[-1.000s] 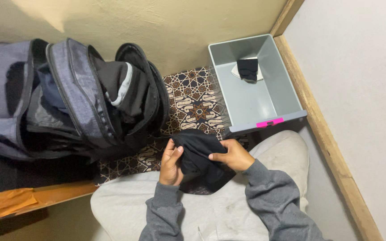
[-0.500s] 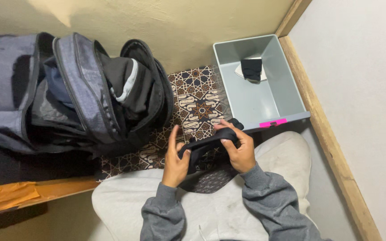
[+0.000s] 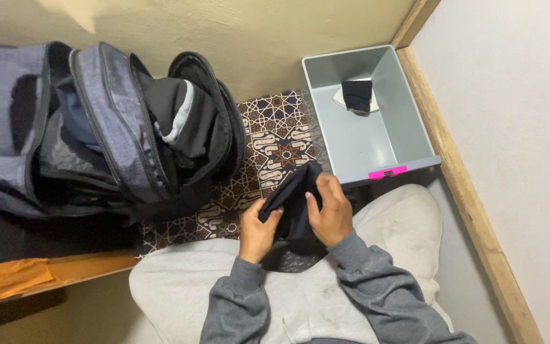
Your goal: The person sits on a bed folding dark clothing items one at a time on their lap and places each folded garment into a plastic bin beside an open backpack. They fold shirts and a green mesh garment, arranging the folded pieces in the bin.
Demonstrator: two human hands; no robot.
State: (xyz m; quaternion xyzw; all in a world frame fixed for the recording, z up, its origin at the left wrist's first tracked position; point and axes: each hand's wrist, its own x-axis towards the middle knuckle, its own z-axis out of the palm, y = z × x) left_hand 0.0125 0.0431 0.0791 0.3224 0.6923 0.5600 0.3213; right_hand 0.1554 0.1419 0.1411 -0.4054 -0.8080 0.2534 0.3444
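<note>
Orange paper (image 3: 7, 280): lower left of the frame, lying crumpled on a wooden ledge (image 3: 87, 266).
Backpack (image 3: 97, 127): fills the upper left, grey-blue, unzipped and gaping, with dark clothing (image 3: 173, 114) and a pale strip of fabric bulging out of its open top.
Patterned mat (image 3: 275, 146): centre of the frame, dark brown with cream star shapes, running from the backpack's edge to the grey bin.
Left hand (image 3: 257, 232): just below centre, fingers curled shut on the lower left edge of the black garment, thumb on top of the cloth.
Black garment (image 3: 295, 204): centre of the frame, a bunched dark cloth held up between both hands over the lap, its upper end rising towards the mat, its lower part drooping onto the light grey trousers (image 3: 179, 286).
Right hand (image 3: 331, 213): right of centre, fingers closed round the right side of the black garment, thumb pressed into the folds; it sits just beside the left hand.
Grey sleeves (image 3: 364, 286): lower centre, running from both wrists to the bottom edge.
Grey bin (image 3: 408, 137): upper right, an open rectangular plastic tub with a pink tab (image 3: 387, 172) on its near rim; it stands near the hands but apart from them.
Folded black item (image 3: 356, 95): at the far end of the bin, lying on a white piece.
Wooden trim (image 3: 466, 191): right side, running diagonally along the pale wall.
</note>
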